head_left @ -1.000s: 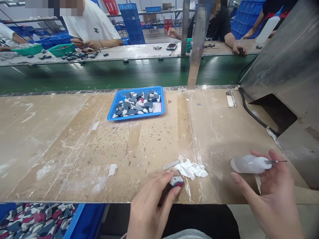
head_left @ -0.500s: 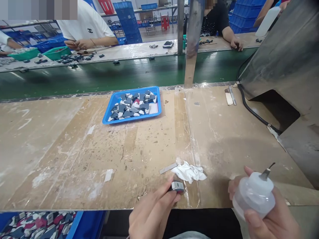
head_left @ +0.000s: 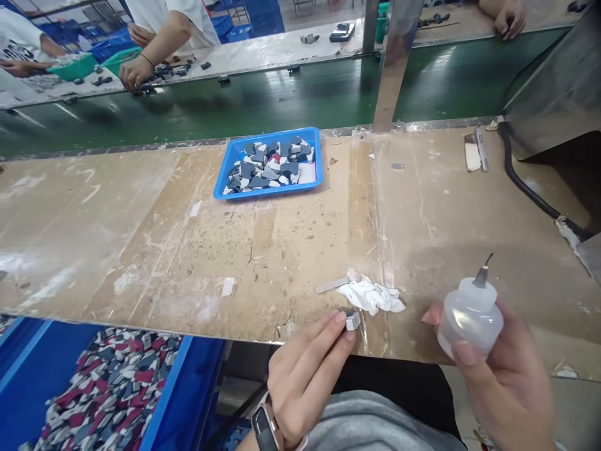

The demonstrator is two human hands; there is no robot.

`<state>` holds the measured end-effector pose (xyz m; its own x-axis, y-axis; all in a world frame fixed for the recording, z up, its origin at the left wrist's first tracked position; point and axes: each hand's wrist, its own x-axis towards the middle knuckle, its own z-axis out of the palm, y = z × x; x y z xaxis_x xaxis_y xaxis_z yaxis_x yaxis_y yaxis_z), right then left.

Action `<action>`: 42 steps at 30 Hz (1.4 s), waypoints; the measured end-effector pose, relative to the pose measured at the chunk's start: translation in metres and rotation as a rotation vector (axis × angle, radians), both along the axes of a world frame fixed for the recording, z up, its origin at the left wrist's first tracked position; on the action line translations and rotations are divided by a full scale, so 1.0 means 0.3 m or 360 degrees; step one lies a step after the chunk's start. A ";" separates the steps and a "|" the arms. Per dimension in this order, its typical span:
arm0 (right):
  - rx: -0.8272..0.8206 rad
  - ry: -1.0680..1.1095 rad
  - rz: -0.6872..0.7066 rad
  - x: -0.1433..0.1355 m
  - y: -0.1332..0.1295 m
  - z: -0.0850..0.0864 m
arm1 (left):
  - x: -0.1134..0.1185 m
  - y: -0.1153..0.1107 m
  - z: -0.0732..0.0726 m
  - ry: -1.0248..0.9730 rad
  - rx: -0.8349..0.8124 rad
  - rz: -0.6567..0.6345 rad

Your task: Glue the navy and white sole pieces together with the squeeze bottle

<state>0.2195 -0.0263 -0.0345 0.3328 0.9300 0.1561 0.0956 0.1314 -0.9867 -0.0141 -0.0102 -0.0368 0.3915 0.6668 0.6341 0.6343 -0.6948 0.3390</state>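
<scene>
Near the table's front edge, my left hand [head_left: 312, 369] pinches a small grey and white piece [head_left: 352, 321] between thumb and fingers. A squeeze bottle [head_left: 471, 318] of translucent plastic, with a thin metal nozzle pointing up, is gripped in my right hand [head_left: 511, 376] at the right. Just beyond the small piece lie a crumpled white cloth [head_left: 372, 295] and a flat metal strip [head_left: 331, 285]. Farther back on the table is a blue tray [head_left: 267, 193] holding several dark, white and red pieces.
A large blue bin [head_left: 174, 382] with many pieces stands below the table at the lower left. Behind the table runs a green conveyor [head_left: 263, 97] with a metal post [head_left: 397, 69]. A black cable [head_left: 526, 188] and a blade tool [head_left: 481, 149] lie right. People sit across.
The view has shifted down and left, showing more of the bin. The held piece is turned differently, and the bottle stands more upright. A person's hand across has reached to the conveyor.
</scene>
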 end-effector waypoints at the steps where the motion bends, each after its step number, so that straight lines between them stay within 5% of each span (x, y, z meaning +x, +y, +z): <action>1: -0.0009 0.0051 0.0008 0.001 0.003 0.003 | 0.006 0.001 -0.004 -0.0026 0.0014 0.0013; 5: -0.0001 0.0102 0.0028 0.020 -0.003 -0.009 | 0.041 0.011 -0.002 -0.0174 0.0063 0.0107; 8: 0.0044 0.0072 -0.0181 0.029 -0.017 -0.024 | 0.057 0.015 0.005 -0.0215 0.0039 0.0158; 11: 0.0083 0.0395 -0.0377 0.021 -0.011 -0.015 | 0.058 0.019 0.003 -0.0225 0.0054 0.0147; 15: 0.0084 0.0901 -0.0320 -0.005 0.029 0.031 | 0.050 0.028 -0.009 -0.0211 0.0120 0.0100; 22: -0.0029 0.1067 -0.0130 -0.039 0.080 0.049 | 0.045 0.030 -0.036 -0.0226 0.0192 0.0102; 29: 0.0039 0.0937 -0.0042 -0.039 0.091 0.038 | 0.036 0.023 -0.067 -0.0264 0.0182 0.0112; 35: 0.0588 0.0565 -0.0468 -0.139 0.072 0.037 | 0.028 0.024 -0.070 -0.0244 0.0181 0.0078; 42: 0.0975 0.0093 -0.0351 -0.153 0.044 -0.027 | 0.025 0.026 -0.058 -0.0201 0.0177 0.0027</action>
<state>0.1736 -0.0132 -0.0426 0.5296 0.5872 0.6122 0.1333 0.6551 -0.7437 -0.0068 -0.0025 -0.0541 0.2934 0.5957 0.7477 0.6033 -0.7221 0.3385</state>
